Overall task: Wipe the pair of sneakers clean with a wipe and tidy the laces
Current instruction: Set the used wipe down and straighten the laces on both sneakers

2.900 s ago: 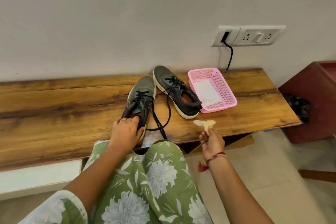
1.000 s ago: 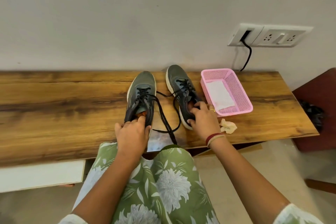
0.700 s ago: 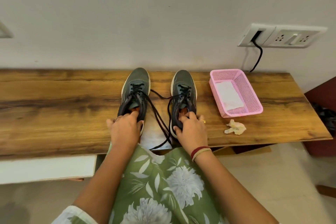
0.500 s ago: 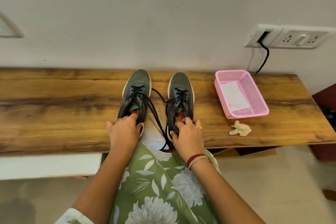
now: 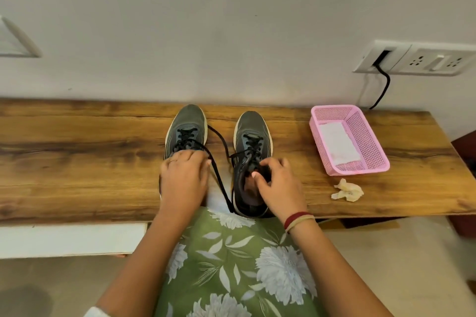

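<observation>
While both hands sit on the pair at frame centre, the two grey sneakers stand side by side on the wooden bench [image 5: 77,162], toes to the wall, heels at the near edge. L hand [image 5: 184,180] lies over the mouth & upper eyelets of the L sneaker [image 5: 186,121], ring on one finger. Its fingertips are hidden, so can't tell if it pinches anything. R hand [image 5: 279,189] has its thumb inside the mouth of the R sneaker [image 5: 251,123] and its fingers curled over the collar: a narrow grip on that edge. Red & beige bands are on that wrist. Black laces [image 5: 218,177] are undone; one strand runs loose btwn the shoes, down to the bench edge. No brand mark on the uppers is big enough to read, same w/ the socket plate [image 5: 417,59] at upper right, black cable [image 5: 383,87] plugged in. Right of centre, a pink mesh basket [image 5: 376,141] holds one flat white sheet [image 5: 337,144]. Just below the basket, a crumpled yellowish wipe [image 5: 347,189] lies on the wood, well apart from both hands. Green floral fabric [image 5: 231,252] fills the lower centre.
</observation>
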`<state>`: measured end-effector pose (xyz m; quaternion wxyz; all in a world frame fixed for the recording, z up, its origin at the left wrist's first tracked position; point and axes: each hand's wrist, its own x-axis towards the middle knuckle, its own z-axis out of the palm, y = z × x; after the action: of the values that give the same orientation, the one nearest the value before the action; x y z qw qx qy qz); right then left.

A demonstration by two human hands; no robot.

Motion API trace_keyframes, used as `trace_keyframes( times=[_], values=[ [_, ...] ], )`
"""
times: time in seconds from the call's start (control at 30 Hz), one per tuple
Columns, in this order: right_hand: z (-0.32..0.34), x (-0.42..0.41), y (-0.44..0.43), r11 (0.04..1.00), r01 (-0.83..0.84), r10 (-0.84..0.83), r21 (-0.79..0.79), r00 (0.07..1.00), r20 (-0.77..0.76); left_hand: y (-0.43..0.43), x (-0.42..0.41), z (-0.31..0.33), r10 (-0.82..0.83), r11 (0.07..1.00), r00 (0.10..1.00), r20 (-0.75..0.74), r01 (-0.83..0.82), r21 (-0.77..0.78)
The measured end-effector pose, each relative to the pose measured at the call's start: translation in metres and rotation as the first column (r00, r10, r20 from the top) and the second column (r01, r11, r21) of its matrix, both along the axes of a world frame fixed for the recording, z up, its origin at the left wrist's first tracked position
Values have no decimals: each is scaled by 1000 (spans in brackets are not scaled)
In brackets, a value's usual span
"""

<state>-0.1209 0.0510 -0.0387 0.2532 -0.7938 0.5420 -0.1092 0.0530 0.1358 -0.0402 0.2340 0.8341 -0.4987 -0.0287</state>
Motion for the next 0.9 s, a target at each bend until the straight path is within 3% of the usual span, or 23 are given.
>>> trace_keyframes(
  times=[0.07,0.17,0.3,0.4,0.53,0.67,0.8,0.9],
  values=[
    [-1,0,-6,999,-6,4,-53,1000,-25,-27,-5,0,-144,989,983,-111,146,7],
    [-2,-2,-16,996,46,-43,-77,998,37,-68,-11,-10,-272,926,935,-229,319,203],
    [-8,7,-27,990,-86,90,-110,995,32,-88,-13,-33,-310,833,899,-311,414,367],
    [-16,15,-36,978,-209,209,3,978,-23,-84,-10,-33,-274,875,920,-279,359,325],
    [-19,16,-40,979,-199,198,33,980,31,-72,-6,-28,-272,915,929,-251,330,232],
    [-16,10,-47,981,-149,125,121,973,193,-68,-9,-21,-272,927,894,-356,343,153],
    [-17,13,-44,989,-143,139,20,979,149,-68,-9,-7,-234,934,794,-562,344,96],
    [-20,13,-40,993,-17,-26,118,935,354,-66,-7,5,-228,930,741,-631,358,85]
  ],
)
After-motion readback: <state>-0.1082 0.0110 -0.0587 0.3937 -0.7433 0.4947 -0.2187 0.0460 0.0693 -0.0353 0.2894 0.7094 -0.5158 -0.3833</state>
